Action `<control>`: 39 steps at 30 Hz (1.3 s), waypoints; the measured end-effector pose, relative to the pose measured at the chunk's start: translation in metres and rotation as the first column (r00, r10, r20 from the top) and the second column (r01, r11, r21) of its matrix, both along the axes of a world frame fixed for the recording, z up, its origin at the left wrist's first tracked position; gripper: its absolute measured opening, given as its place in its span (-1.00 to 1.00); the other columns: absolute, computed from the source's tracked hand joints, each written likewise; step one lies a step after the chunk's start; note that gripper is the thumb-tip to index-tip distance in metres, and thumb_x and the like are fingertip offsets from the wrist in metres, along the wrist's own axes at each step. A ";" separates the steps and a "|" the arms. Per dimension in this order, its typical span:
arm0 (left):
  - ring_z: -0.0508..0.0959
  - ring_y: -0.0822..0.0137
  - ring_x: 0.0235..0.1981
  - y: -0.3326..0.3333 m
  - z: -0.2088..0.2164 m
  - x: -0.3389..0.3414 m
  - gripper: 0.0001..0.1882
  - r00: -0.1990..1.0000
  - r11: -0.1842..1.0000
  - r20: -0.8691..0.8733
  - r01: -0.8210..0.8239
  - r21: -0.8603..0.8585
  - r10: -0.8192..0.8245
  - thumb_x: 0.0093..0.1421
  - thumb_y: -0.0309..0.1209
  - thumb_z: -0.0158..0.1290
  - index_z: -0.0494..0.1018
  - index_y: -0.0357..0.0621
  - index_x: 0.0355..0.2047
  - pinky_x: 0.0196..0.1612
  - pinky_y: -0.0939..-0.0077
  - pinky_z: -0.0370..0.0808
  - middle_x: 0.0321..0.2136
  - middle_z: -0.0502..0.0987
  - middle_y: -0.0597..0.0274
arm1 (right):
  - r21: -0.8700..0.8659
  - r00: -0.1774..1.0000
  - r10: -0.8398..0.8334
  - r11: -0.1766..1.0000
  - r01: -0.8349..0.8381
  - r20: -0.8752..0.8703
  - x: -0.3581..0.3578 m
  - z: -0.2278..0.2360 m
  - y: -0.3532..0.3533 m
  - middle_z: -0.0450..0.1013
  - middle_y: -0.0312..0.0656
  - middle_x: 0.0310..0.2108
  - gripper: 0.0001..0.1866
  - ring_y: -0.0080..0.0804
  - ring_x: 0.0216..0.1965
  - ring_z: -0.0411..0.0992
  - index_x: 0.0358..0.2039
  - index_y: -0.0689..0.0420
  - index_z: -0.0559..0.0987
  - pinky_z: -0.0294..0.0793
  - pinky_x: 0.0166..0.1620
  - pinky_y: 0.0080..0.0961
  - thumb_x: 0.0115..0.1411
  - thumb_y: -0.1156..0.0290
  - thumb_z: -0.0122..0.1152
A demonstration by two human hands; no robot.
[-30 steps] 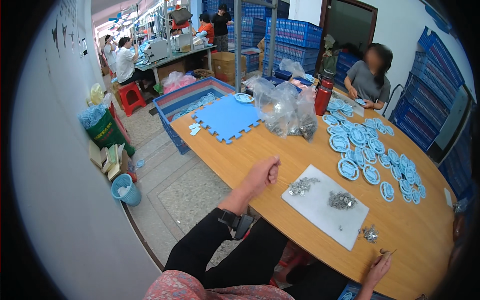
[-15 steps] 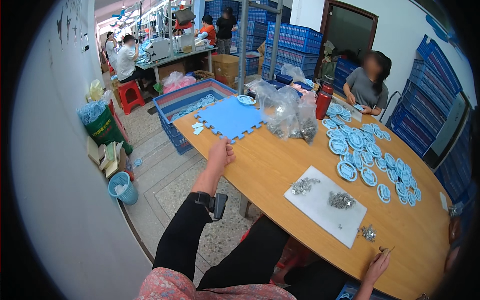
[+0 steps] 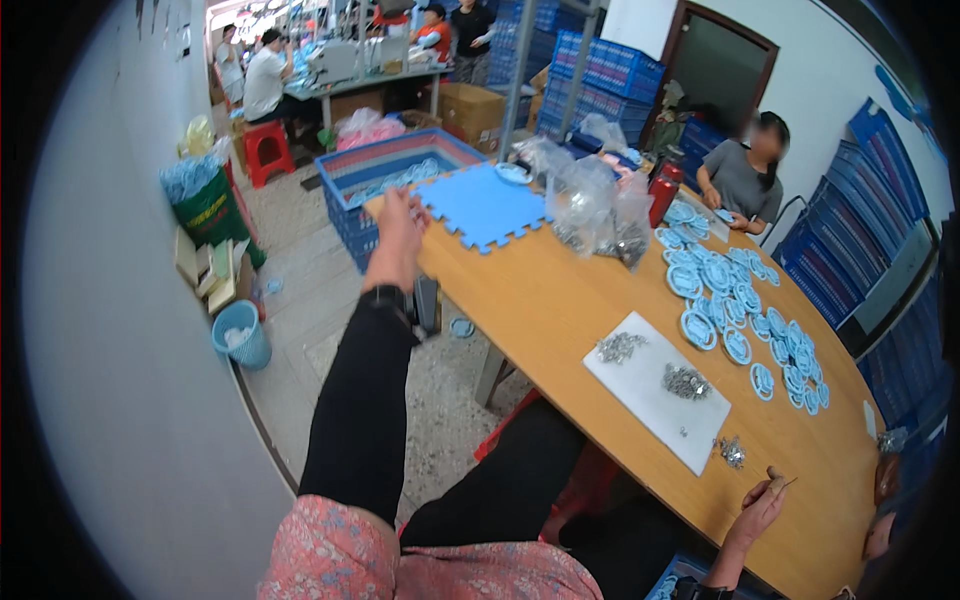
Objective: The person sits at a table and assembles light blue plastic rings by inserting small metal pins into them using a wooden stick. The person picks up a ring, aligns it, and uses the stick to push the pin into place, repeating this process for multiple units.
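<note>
Our left hand [image 3: 400, 228] shifted just beside jigsaw-edged blue foam mat [image 3: 478, 203], away from silver metal pieces [image 3: 686, 381] on white board [image 3: 660, 414]; we couldn't tell grip. Right hand [image 3: 762, 512] clamped thin brown tool [image 3: 774, 473].

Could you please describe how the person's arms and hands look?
The left hand and right hand wear no gloves. The left sleeve is black, with pink floral fabric toward the shoulder. A black strap with a boxy dark device circles that wrist. Something dark near the right wrist is too cropped to identify.
</note>
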State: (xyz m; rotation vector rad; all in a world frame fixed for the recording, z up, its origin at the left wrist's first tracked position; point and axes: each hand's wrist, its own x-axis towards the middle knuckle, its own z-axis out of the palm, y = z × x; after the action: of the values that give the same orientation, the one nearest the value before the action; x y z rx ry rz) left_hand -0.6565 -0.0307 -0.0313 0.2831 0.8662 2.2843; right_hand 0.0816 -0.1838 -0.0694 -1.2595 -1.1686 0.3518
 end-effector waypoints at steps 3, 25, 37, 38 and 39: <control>0.39 0.39 -0.53 -0.024 0.038 -0.015 -0.61 0.963 0.965 0.088 -0.247 -0.087 0.255 0.29 -0.11 -0.14 0.41 -0.13 -0.07 -0.51 0.42 0.39 -0.41 0.41 0.23 | -0.028 0.998 0.025 0.999 -0.023 0.051 -0.012 0.010 -0.006 0.15 -0.44 -0.59 -0.60 -0.73 -0.64 0.07 -0.06 0.21 0.48 0.02 -0.59 -0.73 0.49 0.14 -0.19; 0.30 0.38 -0.68 -0.039 0.017 -0.041 -0.54 0.881 0.926 0.286 -0.362 -0.107 0.378 0.31 -0.17 -0.24 0.41 -0.23 0.01 -0.66 0.45 0.24 -0.55 0.33 0.25 | -0.370 0.277 0.954 0.219 -0.903 -0.112 -0.344 0.091 -0.017 0.29 -0.45 -0.54 -0.63 -0.72 -0.52 0.23 0.16 0.16 0.47 0.24 -0.44 -0.69 0.45 0.27 -0.04; 0.29 0.48 -0.62 -0.034 -0.006 -0.026 -0.62 0.884 0.916 0.266 -0.328 -0.229 0.383 0.29 -0.13 -0.21 0.45 -0.05 -0.08 -0.63 0.54 0.24 -0.49 0.31 0.34 | -0.439 0.013 1.000 0.017 -0.899 0.012 -0.413 0.077 -0.002 0.44 -0.32 -0.42 -0.45 -0.59 -0.46 0.35 0.39 0.01 0.22 0.42 -0.28 -0.55 0.40 0.38 -0.06; 0.30 0.48 -0.60 -0.036 -0.009 -0.026 -0.61 0.887 0.915 0.257 -0.328 -0.236 0.384 0.29 -0.13 -0.21 0.45 -0.06 -0.06 -0.62 0.55 0.26 -0.47 0.32 0.33 | -0.447 0.000 0.998 0.030 -0.894 0.066 -0.414 0.074 -0.003 0.43 -0.29 -0.46 -0.39 -0.53 -0.42 0.41 0.42 0.06 0.14 0.44 -0.23 -0.51 0.39 0.38 -0.03; 0.31 0.48 -0.58 -0.036 -0.012 -0.026 -0.60 0.888 0.913 0.249 -0.329 -0.242 0.387 0.29 -0.13 -0.21 0.45 -0.06 -0.03 -0.60 0.55 0.27 -0.45 0.33 0.33 | -0.456 0.006 0.997 0.041 -0.889 0.079 -0.415 0.074 -0.005 0.45 -0.21 -0.47 -0.36 -0.41 -0.43 0.44 0.42 0.05 0.12 0.45 -0.24 -0.44 0.36 0.39 -0.01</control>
State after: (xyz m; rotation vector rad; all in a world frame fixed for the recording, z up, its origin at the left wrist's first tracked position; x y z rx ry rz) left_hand -0.6823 -0.0671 -0.0435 -0.3258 1.0414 2.4659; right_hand -0.3331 -0.1889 0.0050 -0.4434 -2.3731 1.4421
